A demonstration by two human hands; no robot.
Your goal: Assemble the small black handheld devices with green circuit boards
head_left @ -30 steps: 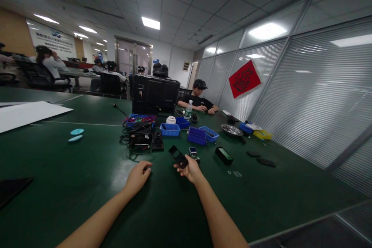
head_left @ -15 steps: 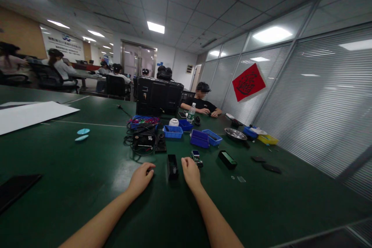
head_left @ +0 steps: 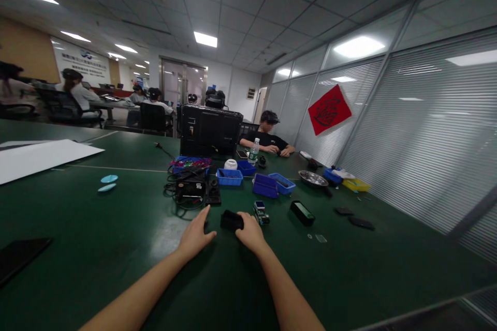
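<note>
My right hand (head_left: pixel 249 234) grips a small black box (head_left: pixel 231 220) that sits on the green table (head_left: pixel 116 248), fingers curled round its right end. My left hand (head_left: pixel 195 236) lies open just left of the box, index finger stretched forward, thumb pointing toward the box, and it holds nothing. A small toy-like device (head_left: pixel 260 212) stands just right of my right hand.
Ahead lie a tangle of cables with a black unit (head_left: pixel 190 190), blue bins (head_left: pixel 229 177), a black flat case (head_left: pixel 302 212), a metal bowl (head_left: pixel 312 179) and a big black case (head_left: pixel 209 132). A person sits at the far end. A dark tablet (head_left: pixel 19 257) lies at left.
The black box was held up tilted in my right hand, then stood on the table, and now lies turned crosswise under my right fingers. My left hand opened and stretched forward.
</note>
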